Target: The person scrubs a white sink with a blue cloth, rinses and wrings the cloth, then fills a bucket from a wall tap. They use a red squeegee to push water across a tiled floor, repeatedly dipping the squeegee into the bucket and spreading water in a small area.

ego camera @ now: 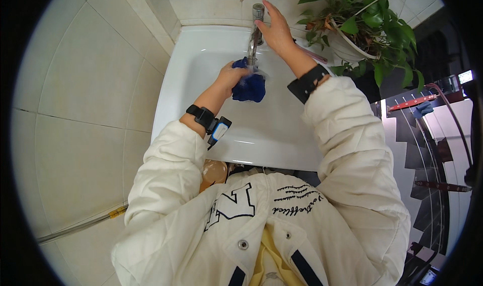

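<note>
My left hand [231, 77] grips a dark blue cloth [249, 87] under the spout of a chrome faucet [252, 48]. Water runs onto the cloth, and it looks wet. Beside the top of the faucet is my right hand [277, 31], fingers apart and nothing held; whether the thumb touches the metal I cannot tell. Below both hands lies the white ceramic sink basin [279, 135]. A black strap with a small device [219, 130] is on my left wrist, and a black band [308, 83] is on my right.
A potted green vine [362, 25] in a white pot [345, 50] stands at the sink's back right corner, beside a pinkish stick-like item [315, 54]. Tiled wall [83, 97] closes in the left side. A drying rack [411, 103] with a blue cloth [423, 109] stands to the right.
</note>
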`<control>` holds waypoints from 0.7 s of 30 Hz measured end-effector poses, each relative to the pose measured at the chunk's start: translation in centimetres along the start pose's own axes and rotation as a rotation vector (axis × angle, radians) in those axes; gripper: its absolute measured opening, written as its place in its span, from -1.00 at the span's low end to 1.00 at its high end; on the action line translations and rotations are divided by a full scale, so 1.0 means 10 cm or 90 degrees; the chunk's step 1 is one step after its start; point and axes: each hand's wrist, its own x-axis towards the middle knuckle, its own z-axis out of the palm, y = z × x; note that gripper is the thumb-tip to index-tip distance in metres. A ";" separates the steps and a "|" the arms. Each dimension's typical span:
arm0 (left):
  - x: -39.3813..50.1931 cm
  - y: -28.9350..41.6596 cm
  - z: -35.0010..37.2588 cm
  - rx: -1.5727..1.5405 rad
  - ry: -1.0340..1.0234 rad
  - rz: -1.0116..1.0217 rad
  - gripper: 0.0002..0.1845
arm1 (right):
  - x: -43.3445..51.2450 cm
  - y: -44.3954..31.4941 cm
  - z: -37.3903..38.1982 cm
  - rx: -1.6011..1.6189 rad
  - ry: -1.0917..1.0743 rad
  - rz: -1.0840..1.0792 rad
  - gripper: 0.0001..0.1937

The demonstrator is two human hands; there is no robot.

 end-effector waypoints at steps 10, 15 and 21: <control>-0.06 -0.04 -0.06 0.220 0.076 0.048 -0.56 | 0.19 0.16 0.25 -0.134 -0.033 0.070 -0.58; -0.19 -0.04 -0.07 0.116 0.080 0.049 -0.61 | -0.08 -0.06 0.15 -0.214 0.095 0.114 -0.52; -0.36 -0.13 -0.24 -0.168 -0.002 -0.067 -0.68 | -1.27 -0.44 -0.59 0.372 -0.353 0.332 -0.25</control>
